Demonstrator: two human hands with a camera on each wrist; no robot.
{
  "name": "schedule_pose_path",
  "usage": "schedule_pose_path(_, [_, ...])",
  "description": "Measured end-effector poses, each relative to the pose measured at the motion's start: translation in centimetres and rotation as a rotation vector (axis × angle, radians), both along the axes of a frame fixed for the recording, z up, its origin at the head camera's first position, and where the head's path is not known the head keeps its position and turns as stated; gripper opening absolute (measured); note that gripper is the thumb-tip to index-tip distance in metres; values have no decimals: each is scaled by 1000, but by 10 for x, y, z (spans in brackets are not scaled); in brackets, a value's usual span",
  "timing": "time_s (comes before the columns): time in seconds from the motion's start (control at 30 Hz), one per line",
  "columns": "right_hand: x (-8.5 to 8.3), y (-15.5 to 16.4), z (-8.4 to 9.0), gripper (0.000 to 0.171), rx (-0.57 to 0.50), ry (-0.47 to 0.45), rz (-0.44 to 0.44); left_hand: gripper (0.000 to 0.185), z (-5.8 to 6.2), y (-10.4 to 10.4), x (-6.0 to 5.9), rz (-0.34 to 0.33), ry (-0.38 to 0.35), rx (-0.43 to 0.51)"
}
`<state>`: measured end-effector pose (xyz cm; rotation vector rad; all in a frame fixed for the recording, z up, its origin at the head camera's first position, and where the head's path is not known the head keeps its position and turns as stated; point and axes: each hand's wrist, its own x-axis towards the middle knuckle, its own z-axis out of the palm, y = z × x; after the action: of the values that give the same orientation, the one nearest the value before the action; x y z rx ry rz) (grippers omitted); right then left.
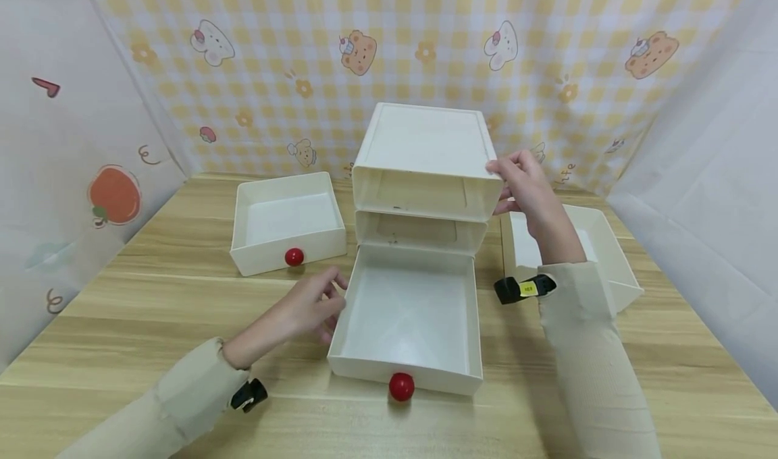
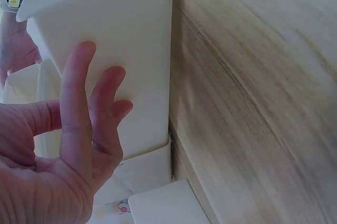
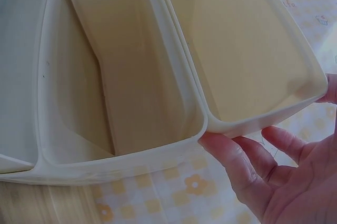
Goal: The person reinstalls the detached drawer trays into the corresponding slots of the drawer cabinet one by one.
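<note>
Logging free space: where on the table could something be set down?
Bare wood lies between the left drawer, left sleeve and left cloth; more lies in front of the open bottom drawer, left of the right sleeve. It is crowded between the cabinet and right drawer, beside the right hand.

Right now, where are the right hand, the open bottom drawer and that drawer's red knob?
Right hand (image 1: 527, 186): head view, back of the hand.
Bottom drawer (image 1: 415, 307): head view, bare inner floor.
Red knob (image 1: 401, 387): head view, rounded front.
</note>
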<state>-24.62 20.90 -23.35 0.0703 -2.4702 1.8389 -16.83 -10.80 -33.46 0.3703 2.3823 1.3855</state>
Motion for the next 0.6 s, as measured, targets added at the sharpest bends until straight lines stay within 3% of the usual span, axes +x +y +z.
schedule_pose_path(0.6, [1, -1, -1, 18, 0, -1, -4, 30, -1, 3, -23, 8, -37, 39])
